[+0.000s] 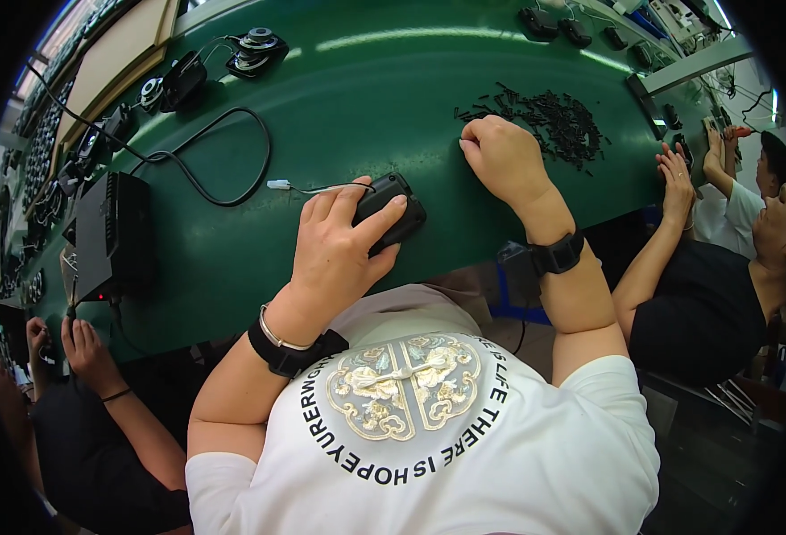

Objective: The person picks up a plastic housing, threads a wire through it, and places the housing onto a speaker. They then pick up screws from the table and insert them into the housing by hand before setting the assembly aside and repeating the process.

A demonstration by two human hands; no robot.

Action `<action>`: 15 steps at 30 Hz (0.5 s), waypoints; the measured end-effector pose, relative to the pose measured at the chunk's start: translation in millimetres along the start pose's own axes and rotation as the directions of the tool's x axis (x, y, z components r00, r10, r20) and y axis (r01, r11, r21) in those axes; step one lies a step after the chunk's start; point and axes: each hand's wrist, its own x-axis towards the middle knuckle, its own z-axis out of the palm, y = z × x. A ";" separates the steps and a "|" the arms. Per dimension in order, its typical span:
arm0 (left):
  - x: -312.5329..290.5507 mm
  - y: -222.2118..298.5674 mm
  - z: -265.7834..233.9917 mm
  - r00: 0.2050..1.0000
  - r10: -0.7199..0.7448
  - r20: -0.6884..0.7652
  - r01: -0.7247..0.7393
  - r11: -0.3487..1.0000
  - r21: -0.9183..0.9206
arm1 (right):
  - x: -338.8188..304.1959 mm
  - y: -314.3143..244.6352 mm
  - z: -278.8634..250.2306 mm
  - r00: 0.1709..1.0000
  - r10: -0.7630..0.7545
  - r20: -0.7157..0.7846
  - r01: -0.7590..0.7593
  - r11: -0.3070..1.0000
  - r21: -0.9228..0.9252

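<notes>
My left hand [332,245] is wrapped over a small black plastic housing [402,214] on the green table, thumb and fingers pressed to its near and left sides. A thin wire runs leftward from the housing, under the fingers, to a white connector [279,185]. To the right, my right hand [504,156] is closed with its fingers curled in, at the near-left edge of a pile of small black rod-like pieces, perhaps screws [562,129]. Whatever it may hold is hidden by the fingers.
A black cable [264,147] loops across the green table [348,107] to my left. Near it stands a black box [112,232] with a red light. Speaker units [257,52] lie far left, black housings [540,22] far right. Co-workers sit on both sides.
</notes>
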 end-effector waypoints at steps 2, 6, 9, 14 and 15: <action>1.1 0.5 1.0 1.000 0.008 -0.004 -0.008 1.000 -0.003 | 0.3 -1.8 0.9 1.000 -0.004 0.009 0.004 0.999 -0.043; -0.3 -1.1 2.3 1.000 0.001 -0.011 -0.001 1.000 0.010 | 2.4 -9.2 -2.4 0.995 -0.095 0.026 0.095 0.995 0.009; -1.3 -1.7 2.2 1.000 -0.008 -0.013 0.009 1.000 0.018 | -22.2 -32.2 -17.3 0.935 -0.089 0.343 -0.261 0.483 0.836; 2.3 -0.4 1.0 1.000 0.001 -0.018 0.000 1.000 0.021 | -52.3 -40.7 -5.4 0.976 -0.169 0.138 -0.030 0.524 0.851; 1.8 -0.3 1.1 1.000 -0.001 -0.016 0.001 1.000 0.019 | -53.3 -42.1 -3.6 0.977 -0.170 0.132 -0.019 0.544 0.839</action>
